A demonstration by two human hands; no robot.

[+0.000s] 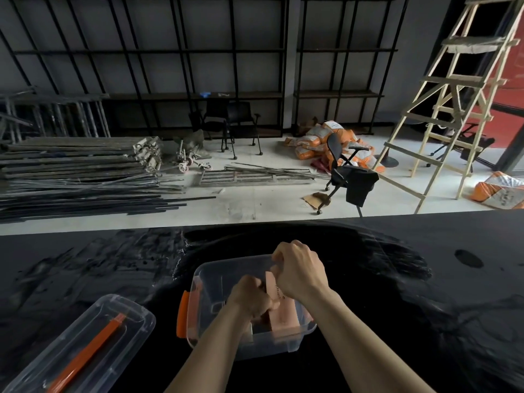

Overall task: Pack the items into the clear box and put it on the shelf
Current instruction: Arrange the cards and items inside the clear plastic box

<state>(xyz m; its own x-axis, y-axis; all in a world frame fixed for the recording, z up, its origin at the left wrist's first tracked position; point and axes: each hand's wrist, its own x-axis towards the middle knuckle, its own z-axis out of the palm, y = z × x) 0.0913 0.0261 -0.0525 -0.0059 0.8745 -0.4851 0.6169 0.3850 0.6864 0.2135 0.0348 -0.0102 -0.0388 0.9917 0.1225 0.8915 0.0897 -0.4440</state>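
Note:
A clear plastic box (226, 268) with an orange latch (183, 313) on its left end sits on the black table in front of me. Both hands are down inside it. My left hand (251, 297) and my right hand (297, 270) are each closed around pink packets (283, 313) standing upright in the box. The clear lid (85, 344) with its orange handle lies upside down to the left of the box, near the table's front edge.
The black table (397, 279) is smeared and dusty. Beyond its far edge are a black office chair (348, 171), a wooden ladder (453, 103), orange sacks, stacked metal bars (85, 171) and black shelving (198, 95) along the back wall.

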